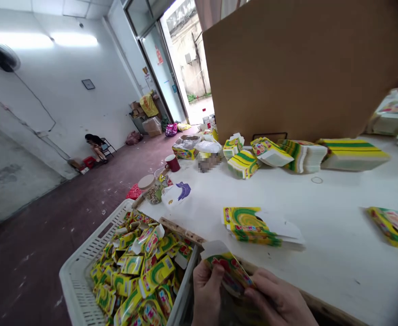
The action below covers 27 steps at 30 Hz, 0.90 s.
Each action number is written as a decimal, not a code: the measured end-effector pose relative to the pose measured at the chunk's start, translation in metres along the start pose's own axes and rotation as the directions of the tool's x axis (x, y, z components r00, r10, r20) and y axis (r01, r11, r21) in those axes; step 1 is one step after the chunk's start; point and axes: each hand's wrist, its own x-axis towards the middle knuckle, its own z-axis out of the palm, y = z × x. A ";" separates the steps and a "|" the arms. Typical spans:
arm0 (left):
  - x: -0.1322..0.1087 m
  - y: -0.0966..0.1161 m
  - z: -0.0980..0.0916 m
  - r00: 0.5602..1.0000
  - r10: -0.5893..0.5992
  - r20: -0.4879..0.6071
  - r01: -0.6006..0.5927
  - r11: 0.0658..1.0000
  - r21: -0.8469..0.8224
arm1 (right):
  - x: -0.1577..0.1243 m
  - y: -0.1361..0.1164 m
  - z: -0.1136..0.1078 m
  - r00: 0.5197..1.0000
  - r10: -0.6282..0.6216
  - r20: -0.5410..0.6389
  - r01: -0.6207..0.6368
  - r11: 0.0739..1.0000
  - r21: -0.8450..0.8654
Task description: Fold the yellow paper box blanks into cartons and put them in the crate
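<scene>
One left hand (206,290) and one right hand (277,295) clamp one carton (232,270) beside one basket (76,277).

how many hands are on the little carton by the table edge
2: the left hand holds the left end of the carton, the right hand its right end.

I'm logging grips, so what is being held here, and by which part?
A small printed carton: the left hand holds the end near its white flap, the right hand the opposite end.
</scene>
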 end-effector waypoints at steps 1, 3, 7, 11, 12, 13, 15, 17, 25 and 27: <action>0.002 0.008 -0.004 0.999 0.023 0.031 -0.023 0.999 0.022 | 0.000 0.000 -0.005 1.000 -0.023 0.006 0.023 0.999 -0.034; 0.005 0.031 -0.012 0.984 0.120 0.130 -0.131 0.988 0.077 | -0.001 -0.001 -0.015 0.997 -0.082 0.008 0.082 0.986 -0.143; 0.004 0.074 -0.016 0.926 0.077 0.368 -0.215 0.912 0.349 | 0.002 -0.008 -0.030 0.963 -0.260 0.069 0.265 0.872 -0.411; -0.003 0.076 0.000 0.811 -0.229 0.538 -0.258 0.686 0.680 | 0.000 -0.005 -0.029 0.899 -0.429 0.091 0.412 0.755 -0.510; -0.004 0.070 0.004 0.806 -0.241 0.541 -0.261 0.676 0.689 | -0.002 0.000 -0.026 0.894 -0.448 0.026 0.393 0.753 -0.528; -0.004 0.062 0.006 0.820 -0.229 0.525 -0.255 0.675 0.692 | -0.005 0.006 -0.024 0.897 -0.437 -0.069 0.339 0.779 -0.527; -0.005 0.044 0.007 0.867 -0.173 0.468 -0.246 0.667 0.704 | -0.012 0.019 -0.017 0.913 -0.301 -0.276 0.176 0.900 -0.399; -0.006 0.025 0.004 0.890 -0.127 0.437 -0.260 0.645 0.719 | -0.018 0.029 -0.008 0.937 -0.012 -0.349 -0.011 0.998 -0.066; -0.011 -0.003 0.011 0.915 -0.149 0.376 -0.171 0.700 0.694 | -0.012 0.012 0.008 0.928 0.356 0.114 -0.349 0.717 0.603; -0.008 -0.002 0.009 0.906 -0.164 0.391 -0.179 0.686 0.705 | -0.009 0.008 0.007 0.925 0.369 0.088 -0.345 0.722 0.600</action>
